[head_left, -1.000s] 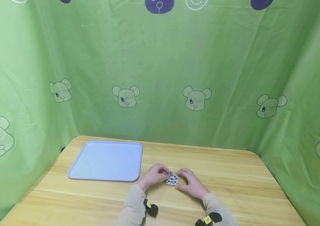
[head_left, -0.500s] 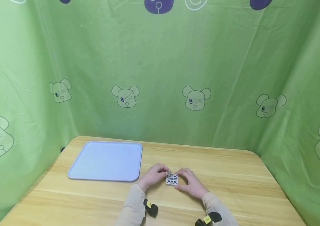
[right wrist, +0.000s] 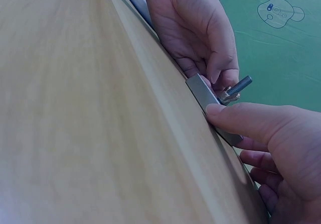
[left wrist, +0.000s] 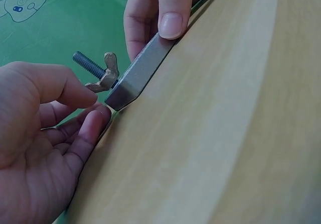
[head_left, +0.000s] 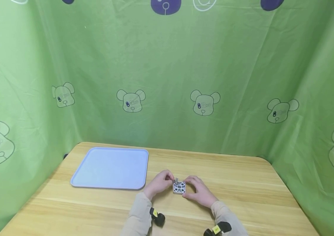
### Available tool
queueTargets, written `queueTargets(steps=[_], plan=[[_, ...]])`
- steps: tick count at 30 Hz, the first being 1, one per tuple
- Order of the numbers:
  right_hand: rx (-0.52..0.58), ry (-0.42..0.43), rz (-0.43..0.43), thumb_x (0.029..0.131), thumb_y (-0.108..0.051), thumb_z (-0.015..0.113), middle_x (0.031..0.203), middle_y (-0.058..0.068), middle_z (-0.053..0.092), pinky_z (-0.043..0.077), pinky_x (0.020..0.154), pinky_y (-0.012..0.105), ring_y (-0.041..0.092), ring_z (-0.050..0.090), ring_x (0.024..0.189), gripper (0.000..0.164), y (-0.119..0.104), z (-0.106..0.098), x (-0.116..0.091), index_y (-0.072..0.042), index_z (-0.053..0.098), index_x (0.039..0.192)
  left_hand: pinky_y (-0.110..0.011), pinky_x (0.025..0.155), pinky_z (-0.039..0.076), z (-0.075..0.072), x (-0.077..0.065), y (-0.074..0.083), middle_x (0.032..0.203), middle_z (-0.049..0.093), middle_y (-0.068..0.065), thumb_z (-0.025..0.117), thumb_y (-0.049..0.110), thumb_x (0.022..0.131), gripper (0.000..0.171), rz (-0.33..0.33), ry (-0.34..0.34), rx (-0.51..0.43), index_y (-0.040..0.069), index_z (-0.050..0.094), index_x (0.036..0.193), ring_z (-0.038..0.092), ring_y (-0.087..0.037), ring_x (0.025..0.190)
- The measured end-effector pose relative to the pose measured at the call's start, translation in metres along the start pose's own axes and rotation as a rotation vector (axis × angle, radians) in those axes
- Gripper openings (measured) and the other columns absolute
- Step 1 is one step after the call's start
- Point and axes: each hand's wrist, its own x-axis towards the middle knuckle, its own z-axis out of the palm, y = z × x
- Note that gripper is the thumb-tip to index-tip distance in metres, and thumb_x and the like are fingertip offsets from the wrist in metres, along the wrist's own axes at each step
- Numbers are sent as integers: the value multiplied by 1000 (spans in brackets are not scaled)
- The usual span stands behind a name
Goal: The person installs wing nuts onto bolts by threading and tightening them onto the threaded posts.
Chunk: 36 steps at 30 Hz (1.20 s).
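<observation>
A small square metal block (head_left: 179,187) with round ringed holes lies on the table. At its far left corner a threaded bolt (left wrist: 88,65) stands up, bearing a brass-coloured wing nut (left wrist: 109,73). My left hand (head_left: 159,183) is beside that corner, its bent index finger and thumb close to the wing nut but not pinching it; whether a fingertip touches a wing I cannot tell. From the right, my right hand (head_left: 200,192) grips the block between thumb (right wrist: 216,109) and fingers on opposite edges. The underside of the block is hidden.
A pale blue tray (head_left: 110,167) lies at the left back of the wooden table (head_left: 228,173). Green curtains (head_left: 167,65) with bear prints surround the table's back and sides. Black wrist cameras (head_left: 158,219) sit on both sleeves.
My left fingertips have drawn slightly left, away from the wing nut, leaving the bolt and nut more visible. My right hand and the block stay nearly where they were.
</observation>
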Motion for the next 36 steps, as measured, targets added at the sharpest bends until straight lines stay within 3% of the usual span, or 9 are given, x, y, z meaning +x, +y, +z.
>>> queueTargets(steps=[10, 18, 27, 36], plan=[[4, 3, -6, 76, -38, 79, 133, 12, 55, 32, 110, 61, 36, 48, 128, 57, 1, 0, 1, -11, 61, 122, -27, 79, 47, 0, 3, -3, 97, 62, -8, 71, 3, 76, 25, 15, -35, -26, 2, 64, 101, 55, -15, 88], [-3, 3, -11, 76, -39, 79, 133, 12, 54, 32, 110, 61, 36, 47, 128, 57, 4, 1, 1, -12, 61, 122, -25, 76, 48, -1, 4, -2, 96, 64, -8, 72, 5, 77, 25, 28, -69, 2, 2, 67, 101, 56, -14, 86], [-2, 1, -5, 76, -39, 79, 133, 11, 55, 32, 110, 60, 35, 48, 128, 57, 3, 1, 1, -12, 61, 123, -34, 88, 46, -1, 3, -2, 101, 62, -5, 66, 11, 87, 13, 67, -46, 100, 7, 70, 98, 53, -14, 95], [-4, 4, -3, 76, -39, 79, 133, 12, 54, 32, 110, 60, 35, 48, 128, 59, 1, 1, 1, -10, 60, 124, -43, 97, 44, -3, 0, 1, 106, 64, -6, 61, 14, 92, 13, 82, -33, 131, 9, 70, 100, 56, -19, 103]])
